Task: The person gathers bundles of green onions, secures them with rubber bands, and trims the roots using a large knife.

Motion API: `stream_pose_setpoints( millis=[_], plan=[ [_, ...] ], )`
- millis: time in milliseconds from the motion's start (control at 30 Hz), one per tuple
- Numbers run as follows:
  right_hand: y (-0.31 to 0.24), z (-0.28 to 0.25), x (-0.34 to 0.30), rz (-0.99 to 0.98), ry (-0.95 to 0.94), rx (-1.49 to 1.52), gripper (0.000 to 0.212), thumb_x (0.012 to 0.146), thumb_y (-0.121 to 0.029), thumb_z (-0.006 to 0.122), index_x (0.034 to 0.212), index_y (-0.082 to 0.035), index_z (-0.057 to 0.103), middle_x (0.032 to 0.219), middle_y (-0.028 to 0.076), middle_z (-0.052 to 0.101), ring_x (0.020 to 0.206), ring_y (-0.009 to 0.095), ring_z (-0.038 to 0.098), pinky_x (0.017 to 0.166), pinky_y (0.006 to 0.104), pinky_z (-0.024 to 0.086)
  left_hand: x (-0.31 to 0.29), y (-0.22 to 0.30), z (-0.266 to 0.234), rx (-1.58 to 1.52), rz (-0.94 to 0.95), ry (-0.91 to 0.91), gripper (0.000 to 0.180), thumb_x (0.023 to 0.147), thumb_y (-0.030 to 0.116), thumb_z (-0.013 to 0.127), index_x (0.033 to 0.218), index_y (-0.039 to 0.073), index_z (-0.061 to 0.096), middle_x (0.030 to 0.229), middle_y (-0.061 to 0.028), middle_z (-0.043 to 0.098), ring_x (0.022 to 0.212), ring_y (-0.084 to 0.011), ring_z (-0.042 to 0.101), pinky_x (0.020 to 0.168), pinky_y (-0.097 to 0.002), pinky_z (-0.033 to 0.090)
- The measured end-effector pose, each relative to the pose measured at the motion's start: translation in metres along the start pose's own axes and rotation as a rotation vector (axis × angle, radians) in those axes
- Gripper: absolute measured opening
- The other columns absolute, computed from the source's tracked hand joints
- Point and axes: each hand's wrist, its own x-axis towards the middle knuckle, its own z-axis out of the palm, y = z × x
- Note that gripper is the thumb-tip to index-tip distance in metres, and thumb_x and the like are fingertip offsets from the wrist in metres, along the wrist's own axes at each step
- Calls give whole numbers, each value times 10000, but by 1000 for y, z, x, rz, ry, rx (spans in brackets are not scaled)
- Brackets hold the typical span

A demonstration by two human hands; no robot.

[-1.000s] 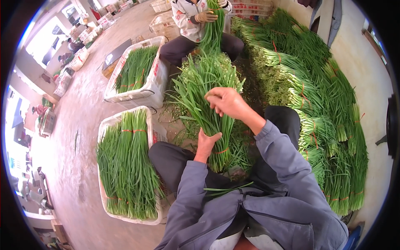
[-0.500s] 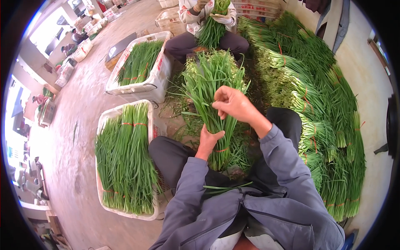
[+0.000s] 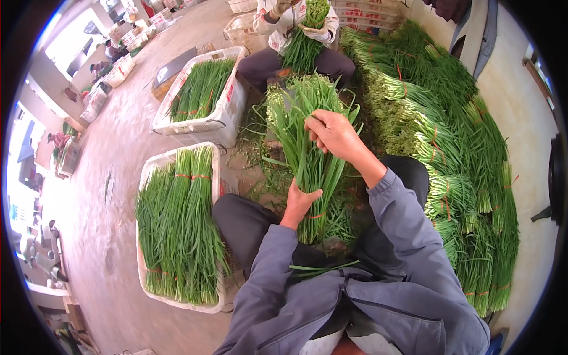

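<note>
Green and leafy, the bundle is resting between the person's legs. The left hand is gripping it above an orange band — the right hand is curling closed at its upper leaves, perhaps pinching one; I cannot tell. Leftward, a white crate is holding banded bunches.

Another person sits at twelve o'clock, pale crates stand at one, clothes hang at two, a pale wall is at three, the pinkish floor shows at nine, and bright windows glow at ten.
</note>
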Motion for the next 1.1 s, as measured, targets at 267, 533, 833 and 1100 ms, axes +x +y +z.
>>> stream_pose_setpoints(
  millis=[267, 533, 833, 1100],
  plan=[
    [0, 14, 28, -346, -125, -989, 252, 868, -128, 592, 1101, -90, 680, 742, 181, 674, 704, 400, 664, 624, 492, 531, -6, 9, 9, 55, 2, 3, 638, 787, -29, 790, 1352, -6, 494, 1225, -99, 643, 1071, -196, 635, 918, -364, 534],
    [-35, -2, 24, 117, -11, 160, 251, 1047, -250, 525, 926, -49, 613, 644, -19, 550, 488, 35, 446, 426, 204, 366, -3, -10, 0, 6, 31, -7, 641, 785, 2, 787, 1356, -7, 496, 1223, -110, 652, 1072, -204, 640, 939, -350, 515],
    [-59, -75, 13, 231, -860, -93, 475, 934, -245, 701, 1317, 15, 591, 706, 68, 694, 463, 88, 582, 426, 227, 456, -5, -3, 0, 33, 24, -6, 618, 809, -45, 762, 1358, -11, 478, 1244, -113, 634, 1086, -214, 643, 941, -364, 535],
    [-5, -41, 73, 40, -125, -231, 324, 955, -270, 663, 1121, 8, 676, 654, 48, 645, 476, 76, 514, 435, 233, 394, -5, 1, 13, 50, 75, -42, 625, 780, 4, 795, 1332, -30, 504, 1198, -126, 664, 1047, -205, 654, 910, -350, 531]
  ],
)
